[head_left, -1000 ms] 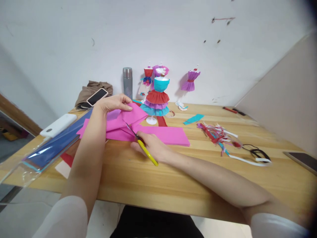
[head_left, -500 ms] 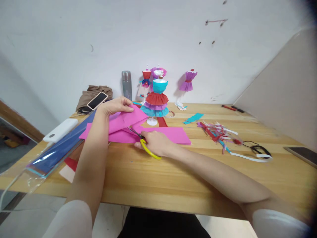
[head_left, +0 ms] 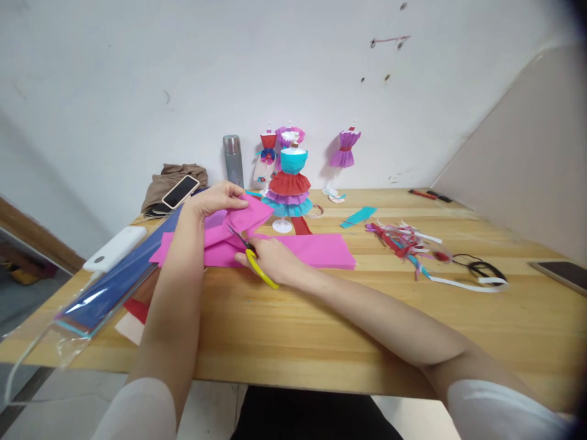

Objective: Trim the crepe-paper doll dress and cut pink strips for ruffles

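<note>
My left hand (head_left: 223, 197) pinches the upper part of the pink paper (head_left: 321, 249), lifting a folded flap of it. In my right hand (head_left: 270, 256) are scissors with yellow handles (head_left: 262, 270); their dark blades point up and left, against the pink layers below my left hand. The rest of the pink paper lies flat on the table, reaching right past my right hand. Just behind it stands a small dress form (head_left: 290, 183) with teal, red and purple ruffles.
Behind are a grey flask (head_left: 233, 162), other small dress forms (head_left: 345, 150) and a phone (head_left: 181, 192) on brown cloth. Blue sheets in plastic (head_left: 114, 284) lie left. Paper scraps (head_left: 406, 241), a teal strip (head_left: 358, 217) and a black cord (head_left: 486, 269) lie right.
My right hand and the scissors have moved left and slightly up, further along the pink paper. My left hand still holds the raised flap.
</note>
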`<state>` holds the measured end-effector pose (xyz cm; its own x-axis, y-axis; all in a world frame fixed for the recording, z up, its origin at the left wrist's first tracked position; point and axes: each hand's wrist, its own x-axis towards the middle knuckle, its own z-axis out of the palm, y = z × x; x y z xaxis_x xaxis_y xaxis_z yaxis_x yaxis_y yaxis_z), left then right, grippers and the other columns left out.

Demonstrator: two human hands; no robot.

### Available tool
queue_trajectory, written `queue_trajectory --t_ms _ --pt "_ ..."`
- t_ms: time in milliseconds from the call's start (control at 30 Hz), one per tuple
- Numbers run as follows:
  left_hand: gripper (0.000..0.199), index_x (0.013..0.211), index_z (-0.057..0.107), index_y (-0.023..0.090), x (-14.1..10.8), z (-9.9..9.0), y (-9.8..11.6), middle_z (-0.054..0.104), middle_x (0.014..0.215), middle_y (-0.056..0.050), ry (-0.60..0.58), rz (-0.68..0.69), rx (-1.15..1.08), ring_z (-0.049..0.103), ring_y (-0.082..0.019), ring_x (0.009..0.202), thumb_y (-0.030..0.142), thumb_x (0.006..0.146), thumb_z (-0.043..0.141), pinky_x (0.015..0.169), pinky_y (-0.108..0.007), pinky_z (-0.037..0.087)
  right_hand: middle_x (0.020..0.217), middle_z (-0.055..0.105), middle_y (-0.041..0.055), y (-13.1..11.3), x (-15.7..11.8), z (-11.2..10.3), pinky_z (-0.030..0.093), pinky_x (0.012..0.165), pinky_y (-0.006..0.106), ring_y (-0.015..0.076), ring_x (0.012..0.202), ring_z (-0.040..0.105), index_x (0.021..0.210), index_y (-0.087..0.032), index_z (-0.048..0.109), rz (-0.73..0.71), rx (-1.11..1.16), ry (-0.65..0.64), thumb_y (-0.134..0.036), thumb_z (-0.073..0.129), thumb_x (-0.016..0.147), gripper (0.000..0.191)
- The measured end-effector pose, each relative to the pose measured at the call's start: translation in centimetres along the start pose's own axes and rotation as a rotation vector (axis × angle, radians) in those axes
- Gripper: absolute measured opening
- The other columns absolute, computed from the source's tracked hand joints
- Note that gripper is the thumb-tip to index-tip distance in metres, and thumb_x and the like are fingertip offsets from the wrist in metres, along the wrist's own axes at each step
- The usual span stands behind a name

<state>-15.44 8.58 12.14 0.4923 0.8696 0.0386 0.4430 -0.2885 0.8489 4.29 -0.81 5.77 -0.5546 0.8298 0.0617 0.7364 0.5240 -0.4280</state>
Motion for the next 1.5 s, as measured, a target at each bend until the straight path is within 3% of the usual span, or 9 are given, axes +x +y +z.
queue_trajectory --t_ms 167,500,700,833,1167,1500 --pt "0.029 0.082 0.074 0.01 0.1 0.1 -0.1 0.07 0.074 -0.004 0.024 -0.028 -0.018 0.058 -0.012 0.065 0.036 0.073 0.083 0.063 -0.023 0.044 0.093 0.076 0.0105 0.5 -0.1 0.2 0.032 0.06 0.028 0.0231 0.084 0.07 0.099 -0.017 0.065 -0.017 0.085 0.022 -0.053 0.055 0.101 0.037" --pt "0.024 0.084 0.074 0.01 0.5 0.5 -0.2 0.07 0.076 -0.003 0.049 -0.097 -0.059 0.059 -0.011 0.067 0.03 0.074 0.083 0.064 -0.023 0.045 0.091 0.075 0.0112 1.1 0.2 1.3 0.038 0.067 0.027 0.0226 0.083 0.071 0.091 -0.015 0.064 -0.019 0.133 0.019 -0.038 0.059 0.103 0.027" --pt "0.019 0.083 0.074 0.009 0.3 0.8 0.7 0.068 0.071 -0.003 0.036 -0.099 0.046 0.055 -0.012 0.065 0.028 0.081 0.074 0.063 -0.024 0.041 0.092 0.074 0.0112 1.1 0.0 1.2 0.038 0.065 0.027 0.0228 0.084 0.069 0.099 -0.015 0.063 -0.045 0.141 0.025 -0.049 0.056 0.103 0.034" --pt "0.022 0.079 0.073 0.01 0.5 1.0 1.1 0.063 0.066 -0.002 0.015 -0.085 0.112 0.05 -0.011 0.062 0.031 0.077 0.075 0.059 -0.024 0.036 0.094 0.074 0.0108 1.0 0.2 0.7 0.035 0.062 0.028 0.0226 0.082 0.068 0.104 -0.016 0.062 -0.029 0.093 -0.02 -0.048 0.051 0.104 0.034" --pt "0.023 0.058 0.052 0.017 1.1 1.9 1.9 0.039 0.058 0.004 -0.063 0.0 0.274 0.031 -0.009 0.057 0.029 0.073 0.065 0.058 -0.028 0.022 0.092 0.071 0.0085 0.9 1.7 0.0 0.037 0.067 0.028 0.0183 0.078 0.061 0.097 -0.017 0.06 -0.093 0.103 0.034 -0.047 0.051 0.104 0.032" --pt "0.022 0.059 0.053 0.017 0.9 1.8 2.2 0.042 0.06 0.003 -0.041 -0.05 0.323 0.035 -0.011 0.059 0.03 0.072 0.065 0.06 -0.028 0.024 0.074 0.062 0.0019 1.3 3.1 0.7 0.035 0.064 0.028 0.0131 0.064 0.05 0.081 -0.017 0.056 -0.127 0.183 0.067 -0.047 0.052 0.103 0.038"
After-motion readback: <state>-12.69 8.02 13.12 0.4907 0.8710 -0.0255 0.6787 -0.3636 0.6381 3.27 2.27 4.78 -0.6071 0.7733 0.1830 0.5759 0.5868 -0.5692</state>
